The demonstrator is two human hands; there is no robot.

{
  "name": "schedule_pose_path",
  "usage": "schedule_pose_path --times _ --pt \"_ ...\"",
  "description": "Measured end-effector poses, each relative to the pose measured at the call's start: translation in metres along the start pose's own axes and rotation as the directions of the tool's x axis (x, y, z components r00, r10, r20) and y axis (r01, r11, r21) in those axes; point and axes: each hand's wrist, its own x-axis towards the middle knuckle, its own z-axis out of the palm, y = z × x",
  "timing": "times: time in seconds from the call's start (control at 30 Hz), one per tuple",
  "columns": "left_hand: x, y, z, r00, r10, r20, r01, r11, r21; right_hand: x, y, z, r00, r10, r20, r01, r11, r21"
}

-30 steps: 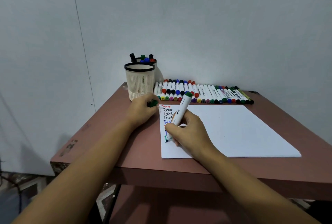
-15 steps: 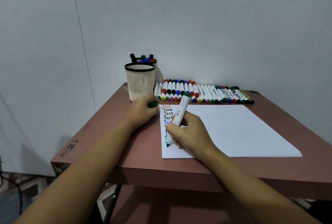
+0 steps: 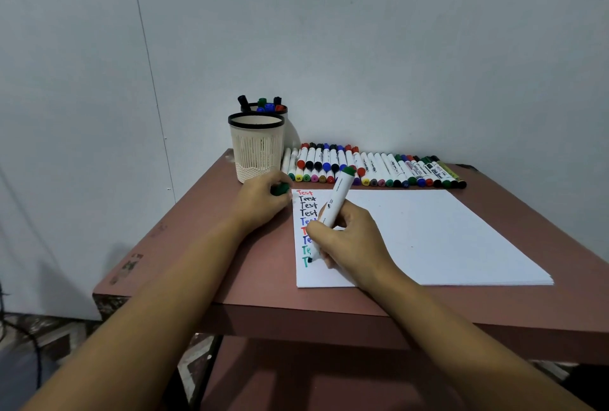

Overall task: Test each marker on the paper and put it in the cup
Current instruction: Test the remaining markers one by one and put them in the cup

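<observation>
The right hand has its fingers wrapped round a green marker, tip down on the paper near its left edge, below a column of "Test" words. The left hand rests on the worktop, pinching the green cap beside the cup.

lower words half-hidden by right hand | marker labels unreadable (too small)

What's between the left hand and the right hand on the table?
Head view: between the left hand and right hand lies the left edge of the paper, carrying the column of written Test lines.
</observation>
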Motion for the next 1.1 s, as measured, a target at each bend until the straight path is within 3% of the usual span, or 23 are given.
schedule_pose_path --times 0.27,0.7,0.9,1.1 --pt "-0.0009 0.0010 -0.0006 1.000 -0.009 0.002 0.009 1.000 0.003 -0.0003 0.0012 -0.0021 0.996 -0.023 -0.091 0.021 1.000 -0.019" --pt "-0.0007 0.0014 -0.0011 1.000 -0.021 0.011 0.021 1.000 0.003 0.0009 0.0010 -0.0017 0.999 -0.017 -0.038 0.016 1.000 -0.013" --pt "-0.0013 0.0027 -0.0026 0.999 -0.042 0.024 0.042 0.999 0.009 0.0028 0.0024 -0.0027 0.988 -0.017 -0.153 0.018 1.000 0.007" --pt "-0.0019 0.0044 -0.0031 0.999 -0.040 0.024 0.040 0.999 0.015 0.0027 0.0020 -0.0017 0.995 -0.016 -0.095 0.010 0.998 -0.060"
